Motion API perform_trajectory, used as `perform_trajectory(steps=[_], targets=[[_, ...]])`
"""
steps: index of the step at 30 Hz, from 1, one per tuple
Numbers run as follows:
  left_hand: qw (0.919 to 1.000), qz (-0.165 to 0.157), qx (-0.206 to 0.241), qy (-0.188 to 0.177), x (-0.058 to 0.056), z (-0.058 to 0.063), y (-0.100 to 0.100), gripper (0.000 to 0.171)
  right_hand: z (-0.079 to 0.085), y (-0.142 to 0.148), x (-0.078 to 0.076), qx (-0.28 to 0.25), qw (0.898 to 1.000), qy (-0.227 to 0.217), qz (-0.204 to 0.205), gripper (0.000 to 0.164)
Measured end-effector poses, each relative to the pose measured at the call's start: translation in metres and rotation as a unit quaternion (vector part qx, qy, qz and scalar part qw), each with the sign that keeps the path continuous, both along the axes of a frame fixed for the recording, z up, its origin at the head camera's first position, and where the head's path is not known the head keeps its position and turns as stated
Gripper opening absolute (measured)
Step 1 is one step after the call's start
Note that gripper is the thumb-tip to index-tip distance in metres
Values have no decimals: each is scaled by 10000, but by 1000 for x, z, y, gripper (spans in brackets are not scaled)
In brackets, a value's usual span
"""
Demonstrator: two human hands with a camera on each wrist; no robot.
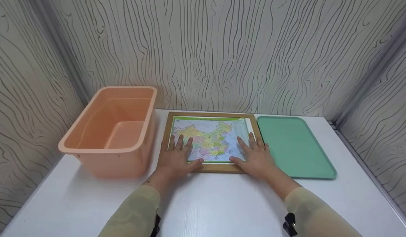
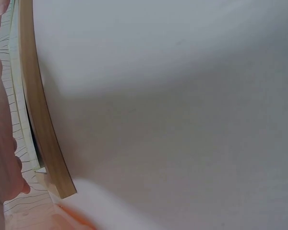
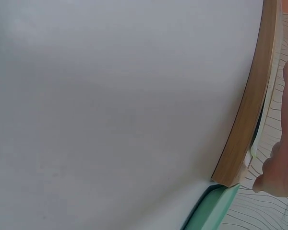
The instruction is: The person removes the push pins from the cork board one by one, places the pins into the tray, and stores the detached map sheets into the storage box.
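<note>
A map puzzle point(image 1: 209, 135), printed in many colours with a green border, lies inside a wooden frame point(image 1: 219, 168) at the middle of the table. Spread fingers of my left hand point(image 1: 176, 158) rest over the frame's left side and the map's lower left. My right hand point(image 1: 257, 158) lies over the lower right in the same way, its fingers spread. Neither hand holds anything. In the left wrist view the frame's wooden edge point(image 2: 41, 105) runs beside the left hand point(image 2: 2, 139). The right wrist view has the frame's edge point(image 3: 249, 105) next to the right hand point(image 3: 283, 134).
A deep peach-coloured plastic bin point(image 1: 107, 150) stands to the left of the frame. On the right a flat green tray point(image 1: 295, 148) lies against the frame's side. The white table point(image 1: 219, 204) meets a wood-grain patterned wall point(image 1: 209, 59) at the back.
</note>
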State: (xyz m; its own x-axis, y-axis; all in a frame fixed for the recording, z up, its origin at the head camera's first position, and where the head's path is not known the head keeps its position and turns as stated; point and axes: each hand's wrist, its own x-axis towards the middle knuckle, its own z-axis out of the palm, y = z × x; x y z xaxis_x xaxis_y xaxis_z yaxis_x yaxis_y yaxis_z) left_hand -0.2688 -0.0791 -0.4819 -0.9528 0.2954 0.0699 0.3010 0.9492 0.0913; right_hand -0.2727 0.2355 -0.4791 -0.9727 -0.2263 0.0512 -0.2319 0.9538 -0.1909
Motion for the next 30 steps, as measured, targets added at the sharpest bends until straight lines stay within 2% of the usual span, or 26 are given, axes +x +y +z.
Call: perform_trajectory(steps=[9, 15, 23, 30], targets=[[9998, -71, 120, 115, -1, -2, -4, 105, 2, 5, 1, -142, 9998, 0, 101, 99], [9999, -12, 146, 0, 2, -5, -7, 110, 0, 7, 2, -67, 9998, -118, 137, 100], [9991, 50, 384, -143, 6, -4, -6, 107, -3, 9, 3, 74, 9995, -306, 34, 104], [9991, 90, 372, -155, 4, -6, -7, 108, -3, 12, 3, 64, 9994, -336, -25, 106]])
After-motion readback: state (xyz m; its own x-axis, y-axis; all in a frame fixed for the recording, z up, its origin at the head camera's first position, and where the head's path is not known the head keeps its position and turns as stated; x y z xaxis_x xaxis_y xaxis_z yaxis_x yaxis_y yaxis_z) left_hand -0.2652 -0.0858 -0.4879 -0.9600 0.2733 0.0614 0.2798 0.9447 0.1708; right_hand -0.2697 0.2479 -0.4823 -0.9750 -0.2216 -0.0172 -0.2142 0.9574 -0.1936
